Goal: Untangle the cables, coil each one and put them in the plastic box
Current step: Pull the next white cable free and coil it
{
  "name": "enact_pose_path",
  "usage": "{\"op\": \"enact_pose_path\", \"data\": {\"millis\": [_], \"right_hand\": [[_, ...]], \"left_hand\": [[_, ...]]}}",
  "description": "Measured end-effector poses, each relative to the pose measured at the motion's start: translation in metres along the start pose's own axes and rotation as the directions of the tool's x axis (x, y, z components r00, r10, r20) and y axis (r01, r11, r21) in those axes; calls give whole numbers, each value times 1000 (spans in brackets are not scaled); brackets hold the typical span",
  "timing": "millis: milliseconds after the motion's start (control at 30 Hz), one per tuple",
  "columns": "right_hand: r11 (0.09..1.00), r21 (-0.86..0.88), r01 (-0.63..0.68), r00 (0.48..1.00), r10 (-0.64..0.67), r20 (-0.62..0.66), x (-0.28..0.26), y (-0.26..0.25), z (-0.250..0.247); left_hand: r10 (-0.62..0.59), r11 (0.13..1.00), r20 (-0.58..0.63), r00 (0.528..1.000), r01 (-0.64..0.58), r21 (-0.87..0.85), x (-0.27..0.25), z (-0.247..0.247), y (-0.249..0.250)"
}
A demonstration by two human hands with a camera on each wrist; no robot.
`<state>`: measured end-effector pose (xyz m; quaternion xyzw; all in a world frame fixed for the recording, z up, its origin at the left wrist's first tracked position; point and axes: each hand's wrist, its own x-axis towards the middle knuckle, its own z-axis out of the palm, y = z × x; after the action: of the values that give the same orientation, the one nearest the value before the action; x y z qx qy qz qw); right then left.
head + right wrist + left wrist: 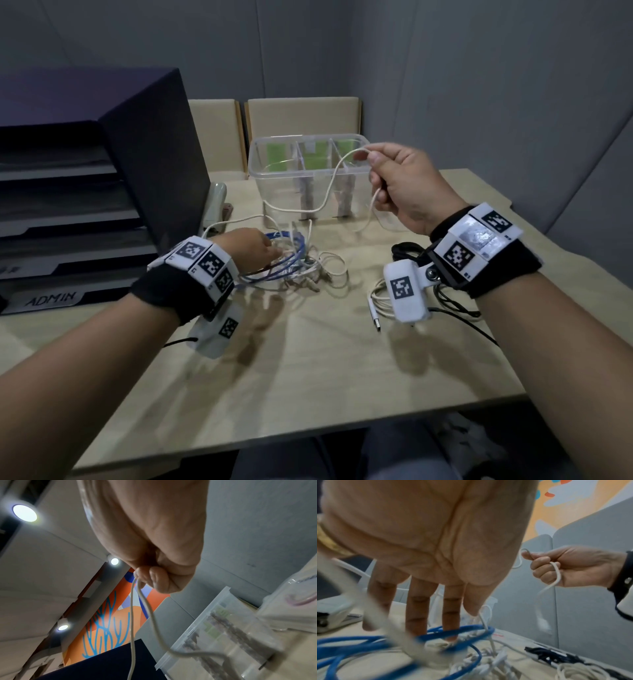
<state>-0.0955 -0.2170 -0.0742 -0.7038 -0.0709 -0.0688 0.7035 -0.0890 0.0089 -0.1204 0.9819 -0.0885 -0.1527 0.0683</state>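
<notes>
On the wooden table lies a tangle of white cables [308, 274] with a looped blue cable [291, 263] through it. My left hand [257, 248] reaches into the tangle; its fingers [418, 608] point straight down inside the blue cable [368, 639] loops and press on the heap. My right hand [394, 178] is raised in front of the clear plastic box [308, 138]. It pinches a long white cable [329, 188] between thumb and curled fingers. That cable [132, 628] sags down to the tangle, and its loose end hangs below the fist [556, 566].
A black file tray [102, 171] marked ADMIN stands at the left, a stapler [217, 202] beside it. A coiled white USB cable [378, 298] and a black cable [407, 250] lie under my right wrist. Two chairs [301, 116] stand behind the divided box.
</notes>
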Motion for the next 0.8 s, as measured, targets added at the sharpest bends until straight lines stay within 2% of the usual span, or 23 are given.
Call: {"op": "enact_pose_path", "data": {"millis": [100, 167, 200, 267, 300, 333, 367, 400, 433, 500, 567, 667, 800], "right_hand": [[1000, -17, -2, 1000, 1, -12, -1, 0, -5], [999, -34, 4, 1000, -4, 0, -2, 1, -5], [999, -49, 6, 1000, -5, 8, -2, 2, -4], [997, -75, 4, 1000, -2, 27, -3, 3, 0], [997, -77, 4, 999, -1, 37, -4, 4, 2], [998, -70, 7, 999, -3, 47, -5, 4, 4], [998, -55, 12, 998, -9, 57, -6, 4, 6], [999, -40, 19, 998, -17, 65, -7, 4, 6], [999, -27, 28, 997, -26, 70, -7, 3, 7], [998, -36, 55, 996, -53, 70, -7, 3, 5], [992, -95, 86, 994, -80, 70, -8, 5, 3], [984, -160, 75, 993, -58, 107, -10, 16, 1], [969, -247, 15, 987, 25, 159, -12, 38, 1]], "left_hand": [[-24, 1000, -71, 997, 23, -9, 3, 1, -5], [-21, 990, -229, 973, -12, -139, 2, -3, -3], [-28, 973, -334, 942, -51, -226, -1, -6, 1], [3, 927, -552, 834, -209, -311, -7, -10, 13], [69, 924, -632, 772, -288, -251, -11, -12, 19], [153, 927, -666, 730, -339, -159, -14, -14, 25], [222, 926, -656, 722, -366, -89, -15, -14, 31], [265, 916, -619, 739, -394, -77, -15, -15, 35], [287, 891, -573, 768, -434, -135, -14, -15, 38], [304, 754, -512, 804, -531, -387, -14, -14, 43], [233, 634, -570, 788, -568, -525, -11, -15, 43], [32, 548, -676, 736, -579, -604, -6, -22, 36], [-161, 470, -735, 659, -604, -644, -1, -35, 27]]}}
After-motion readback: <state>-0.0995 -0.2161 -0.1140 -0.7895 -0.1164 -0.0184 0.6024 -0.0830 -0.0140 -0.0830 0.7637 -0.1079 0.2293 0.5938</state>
